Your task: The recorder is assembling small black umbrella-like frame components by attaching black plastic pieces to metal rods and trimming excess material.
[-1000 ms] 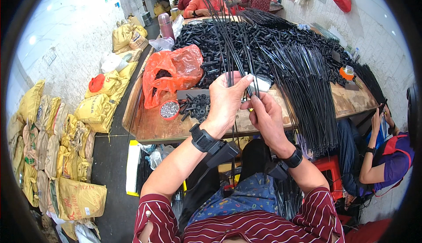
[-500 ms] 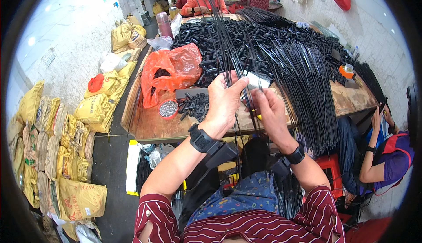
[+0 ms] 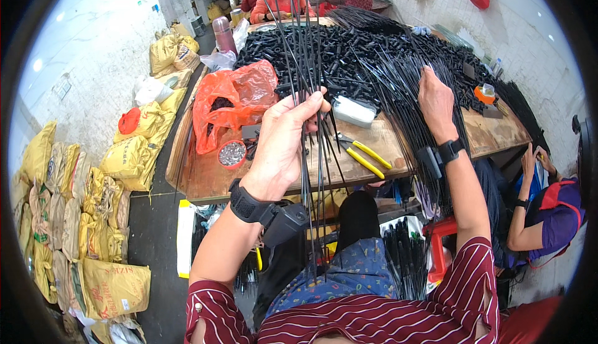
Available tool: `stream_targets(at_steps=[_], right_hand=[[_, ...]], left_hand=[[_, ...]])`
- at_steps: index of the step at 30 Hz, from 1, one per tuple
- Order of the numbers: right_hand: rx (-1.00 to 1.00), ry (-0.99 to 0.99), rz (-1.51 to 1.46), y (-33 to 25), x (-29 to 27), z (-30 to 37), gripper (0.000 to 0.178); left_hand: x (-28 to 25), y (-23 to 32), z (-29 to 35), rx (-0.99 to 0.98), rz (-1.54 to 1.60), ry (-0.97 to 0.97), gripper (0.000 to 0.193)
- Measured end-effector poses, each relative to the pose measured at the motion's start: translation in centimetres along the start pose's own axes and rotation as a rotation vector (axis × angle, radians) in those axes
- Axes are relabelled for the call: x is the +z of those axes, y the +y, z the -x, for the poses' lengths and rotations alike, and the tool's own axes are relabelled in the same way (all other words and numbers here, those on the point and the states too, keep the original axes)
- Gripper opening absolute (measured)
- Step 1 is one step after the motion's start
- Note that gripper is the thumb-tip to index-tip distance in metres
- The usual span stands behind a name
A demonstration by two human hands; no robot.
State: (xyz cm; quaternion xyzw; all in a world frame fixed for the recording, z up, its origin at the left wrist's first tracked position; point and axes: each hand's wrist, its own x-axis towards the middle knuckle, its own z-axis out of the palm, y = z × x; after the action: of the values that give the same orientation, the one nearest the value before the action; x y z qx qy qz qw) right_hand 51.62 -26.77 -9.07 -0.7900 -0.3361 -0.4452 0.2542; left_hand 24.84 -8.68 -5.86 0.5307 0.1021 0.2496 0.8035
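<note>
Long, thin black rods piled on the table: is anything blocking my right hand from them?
Nothing visible: your right hand is over the piled rods. The yellow-handled pliers lie to its left.

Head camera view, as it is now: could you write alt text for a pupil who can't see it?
A person's left hand holds several thin black rods at a wooden table, while the right hand is at a larger rod bundle. Yellow-handled pliers and heaped black parts lie on the table.
</note>
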Motion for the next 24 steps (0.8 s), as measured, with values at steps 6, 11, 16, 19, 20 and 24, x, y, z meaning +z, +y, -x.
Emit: stream_targets(at_steps=[6, 11, 16, 19, 20, 24], right_hand=[[-0.127, -0.449, 0.378, 4.7, 5.3, 3.4, 0.016], [-0.186, -0.342, 0.028, -1.4, 1.5, 3.4, 0.028], [-0.007, -0.871, -0.897, -11.1, -3.4, 0.2, 0.086], [-0.049, -0.860, -1.168, -12.7, -3.4, -0.5, 0.071], [0.019, -0.906, -1.255, -13.0, -3.1, -0.5, 0.064], [0.078, -1.056, -1.171, -13.4, -4.4, -1.0, 0.042]], left_hand=[[0.3, 0.2, 1.1, -0.083, 0.182, -0.114, 0.023], [0.0, -0.5, 1.0, -0.074, 0.168, -0.221, 0.021], [-0.4, -1.1, 1.3, -0.135, 0.106, -0.230, 0.028], [0.3, -1.1, 1.5, -0.153, 0.092, -0.305, 0.033], [0.3, -1.0, 1.6, -0.145, 0.079, -0.342, 0.036], [-0.6, -0.3, 2.0, -0.294, 0.108, -0.405, 0.032]])
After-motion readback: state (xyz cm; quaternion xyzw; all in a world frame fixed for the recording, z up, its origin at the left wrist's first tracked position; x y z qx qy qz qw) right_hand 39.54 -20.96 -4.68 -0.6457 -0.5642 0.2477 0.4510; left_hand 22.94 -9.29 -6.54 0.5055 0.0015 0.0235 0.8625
